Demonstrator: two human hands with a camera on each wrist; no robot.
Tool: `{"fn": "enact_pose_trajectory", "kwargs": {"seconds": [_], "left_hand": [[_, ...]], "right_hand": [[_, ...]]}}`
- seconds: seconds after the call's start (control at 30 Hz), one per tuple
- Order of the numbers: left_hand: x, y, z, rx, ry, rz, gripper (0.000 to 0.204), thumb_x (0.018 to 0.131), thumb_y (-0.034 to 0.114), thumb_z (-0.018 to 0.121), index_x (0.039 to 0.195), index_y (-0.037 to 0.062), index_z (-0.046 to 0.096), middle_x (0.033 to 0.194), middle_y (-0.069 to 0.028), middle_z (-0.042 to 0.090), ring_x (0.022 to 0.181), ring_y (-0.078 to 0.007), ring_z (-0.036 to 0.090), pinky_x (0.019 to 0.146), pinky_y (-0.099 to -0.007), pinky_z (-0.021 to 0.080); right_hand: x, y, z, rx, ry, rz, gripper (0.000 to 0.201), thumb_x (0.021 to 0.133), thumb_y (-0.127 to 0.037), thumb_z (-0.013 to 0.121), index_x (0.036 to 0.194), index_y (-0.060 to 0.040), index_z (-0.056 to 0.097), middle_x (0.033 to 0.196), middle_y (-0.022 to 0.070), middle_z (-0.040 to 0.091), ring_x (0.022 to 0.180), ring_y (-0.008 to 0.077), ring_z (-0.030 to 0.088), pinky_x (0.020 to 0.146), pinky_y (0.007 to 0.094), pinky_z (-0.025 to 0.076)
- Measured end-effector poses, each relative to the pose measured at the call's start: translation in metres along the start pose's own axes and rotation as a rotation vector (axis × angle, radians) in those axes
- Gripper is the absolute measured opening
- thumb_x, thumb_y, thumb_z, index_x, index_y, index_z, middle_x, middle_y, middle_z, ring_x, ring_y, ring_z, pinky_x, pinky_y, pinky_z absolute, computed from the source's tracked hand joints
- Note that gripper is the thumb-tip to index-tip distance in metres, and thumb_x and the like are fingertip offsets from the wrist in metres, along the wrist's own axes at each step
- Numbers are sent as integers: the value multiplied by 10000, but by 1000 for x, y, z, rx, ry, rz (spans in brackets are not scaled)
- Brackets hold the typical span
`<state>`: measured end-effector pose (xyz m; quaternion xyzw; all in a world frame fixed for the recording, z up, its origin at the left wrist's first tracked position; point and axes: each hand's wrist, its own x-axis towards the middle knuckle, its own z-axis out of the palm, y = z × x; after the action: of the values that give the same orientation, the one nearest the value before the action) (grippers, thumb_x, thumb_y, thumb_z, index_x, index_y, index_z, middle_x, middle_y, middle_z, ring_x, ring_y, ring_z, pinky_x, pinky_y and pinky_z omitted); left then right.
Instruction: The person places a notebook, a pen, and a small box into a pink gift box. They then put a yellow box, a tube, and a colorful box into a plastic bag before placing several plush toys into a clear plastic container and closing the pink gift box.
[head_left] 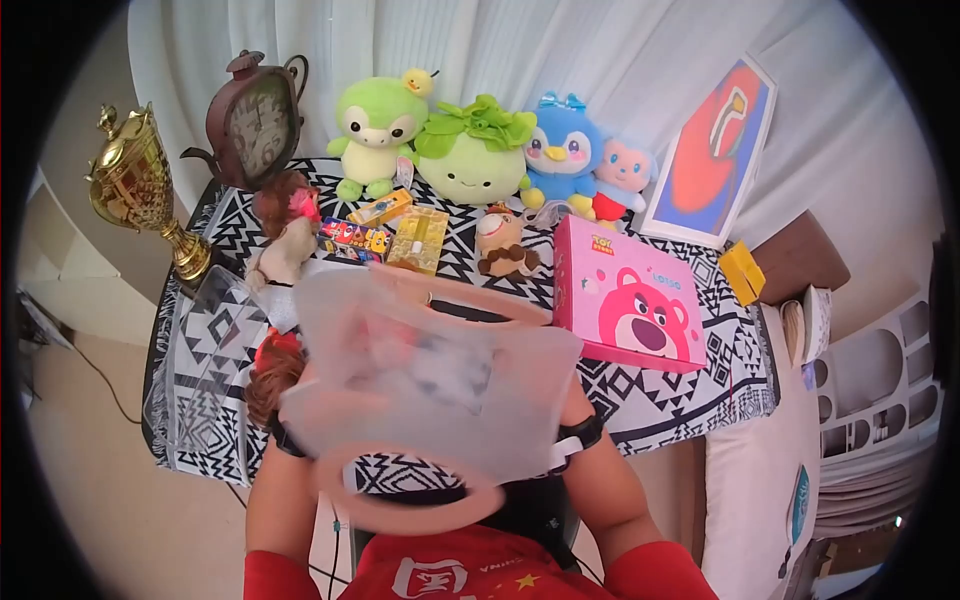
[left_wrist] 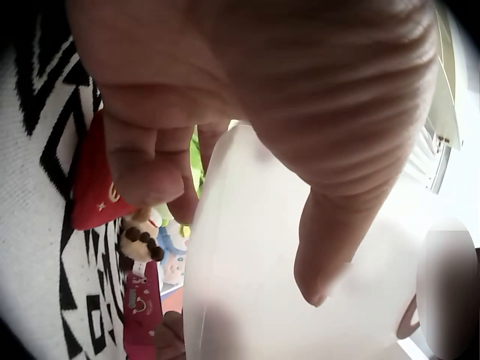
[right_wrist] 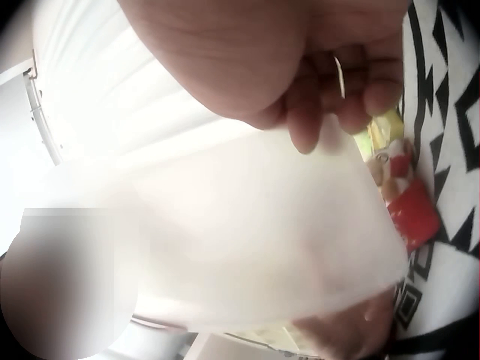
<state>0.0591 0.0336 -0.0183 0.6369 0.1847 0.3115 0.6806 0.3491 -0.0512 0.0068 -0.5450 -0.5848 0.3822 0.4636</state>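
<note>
A frosted, see-through bag (head_left: 440, 380) with pinkish loop handles (head_left: 410, 515) spans the space between the two hands and looks blurred in the head view. The left hand (left_wrist: 247, 90) grips its side, with the thumb (left_wrist: 330, 247) lying along the milky face and the other fingers towards the far side. At the opposite side, the right hand (right_wrist: 300, 67) holds the bag by its edge with bent fingers; its thumb is hidden. From the head view, the bag covers most of both hands. A doll's brown hair and red hat (head_left: 277, 352) show beside the left wrist.
On the black-and-white cloth (head_left: 215, 410) lie a pink bear box (head_left: 635, 305), small boxes (head_left: 355, 240) and a brown plush (head_left: 507, 243). Larger plush toys (head_left: 470, 155) line the back. A gold trophy (head_left: 145, 190) and a clock (head_left: 255, 125) stand at the left.
</note>
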Motion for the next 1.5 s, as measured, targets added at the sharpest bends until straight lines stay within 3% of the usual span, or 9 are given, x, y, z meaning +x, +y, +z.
{"fn": "enact_pose_trajectory", "kwargs": {"seconds": [0.23,0.27,0.3,0.43,0.83,0.93,1.03,1.3,1.5], "left_hand": [[9,-46,-15,64,-148,-82,840,729,8,873,1423,64,403,1313,-83,526,1126,-189,605,926,-361,544],[18,-13,-4,503,-176,162,806,756,-7,847,1420,79,399,1324,-92,507,1057,-183,623,893,-366,556],[23,-28,-9,-202,-204,-281,805,760,20,853,1419,82,395,1404,-103,451,1052,-180,625,905,-378,546],[26,-18,-1,248,-244,-76,833,745,89,883,1427,53,405,1386,-91,487,1162,-186,579,1008,-368,484],[33,-11,-14,273,-223,-137,935,713,104,915,1475,26,380,1412,-112,517,1316,-182,487,1116,-352,392],[33,-8,-13,248,-225,-85,905,715,126,919,1458,19,415,1365,-115,539,1255,-205,520,1097,-359,406],[34,-16,-17,358,-246,17,893,722,127,911,1457,19,415,1343,-121,546,1249,-223,529,1086,-356,415],[35,-6,-14,370,-232,44,803,738,104,894,1402,32,448,1311,-136,551,1214,-259,553,1057,-357,444],[36,-3,-15,364,-257,-31,843,764,61,835,1487,66,402,1427,-116,487,1337,-231,472,1103,-359,417]], "right_hand": [[-18,6,-57,-14,-247,17,229,935,-104,658,1129,4,714,967,50,729,888,120,651,821,287,524],[-21,1,-67,17,-250,-20,211,968,-148,655,1104,0,717,914,32,706,857,101,635,778,272,516],[-26,-11,-77,-36,-203,7,211,968,-148,655,1104,0,717,914,32,706,857,101,635,778,272,516],[-10,-31,-85,-42,-41,364,250,1010,-252,653,1069,-15,710,828,-9,640,771,67,574,688,243,480],[152,-58,-53,-268,-300,238,315,1010,-262,661,1184,1,673,955,4,706,841,65,633,734,239,526],[197,-38,-31,-569,-447,202,446,954,-297,711,1284,-7,637,1124,96,718,952,166,672,843,314,543],[227,18,-21,-934,-516,-240,664,859,-360,761,1387,-15,554,1398,241,563,1287,370,549,1086,425,439],[243,1,14,-1102,-545,22,494,866,-303,730,1267,-27,646,1255,201,633,1195,361,597,1042,425,470],[255,15,21,-950,-491,-395,471,778,-9,688,1247,-21,642,1285,193,632,1216,361,585,1033,434,480]]}}
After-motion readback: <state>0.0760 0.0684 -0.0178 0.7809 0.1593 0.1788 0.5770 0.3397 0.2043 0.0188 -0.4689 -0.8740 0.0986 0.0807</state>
